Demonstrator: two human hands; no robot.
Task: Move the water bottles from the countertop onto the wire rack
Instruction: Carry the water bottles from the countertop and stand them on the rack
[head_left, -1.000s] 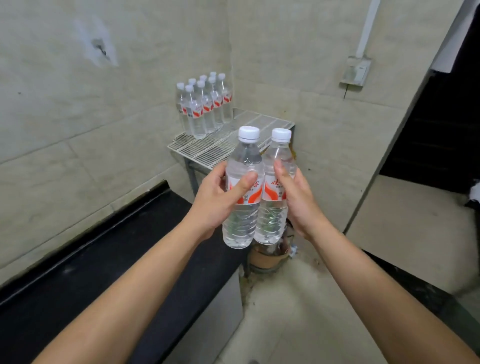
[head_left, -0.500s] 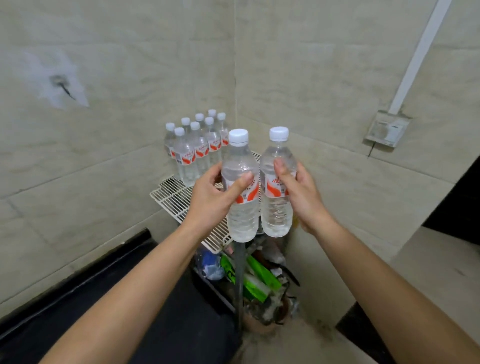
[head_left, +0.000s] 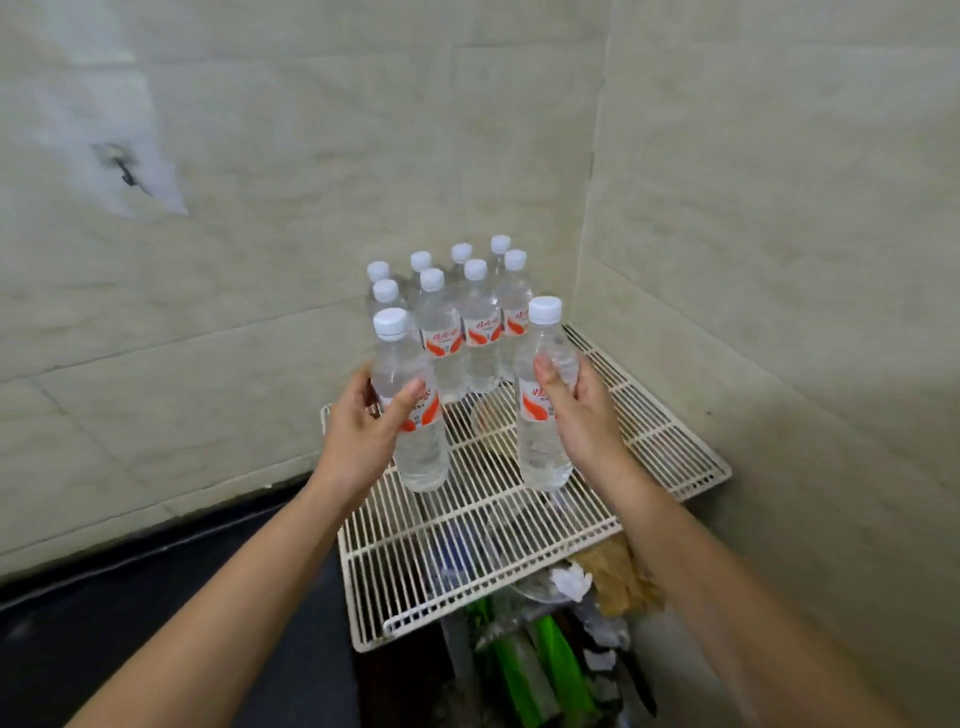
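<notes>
Head cam, pointing down into a tiled corner. Closest to the lens, both bare forearms reach up from the bottom edge, and the dark desk (head_left: 156, 597) sits in the lower left of the frame. Bottom centre, below the rack's front edge, there's a blurry jumble of green packets (head_left: 561, 670) and something crumpled and brown (head_left: 621, 579). Can't really say what any of it is. Above that is the white wire rack (head_left: 467, 551), just beside the desk and running from centre frame back into the corner. Middle of the frame, the left hand (head_left: 363, 441) grips the left bottle (head_left: 421, 447) around its label, thumb across the front and fingers (head_left: 359, 382) curled round the back. The right hand (head_left: 584, 421) holds the right bottle (head_left: 543, 447) the same way, thumb on the front, fingers (head_left: 586, 376) wrapped round the far side. Both are roughly upright with white caps on and a clear gap between them, over the middle of the rack. I can't tell if their bottoms touch the wires or sit just above. Behind them, at the back of the rack near the left wall, eight more bottles (head_left: 480, 322) stand in two tight rows, red-and-white labels facing out. Farthest off, upper left of the frame, there's a pale patch (head_left: 135, 176) on the wall tile with a dark mark in it.
</notes>
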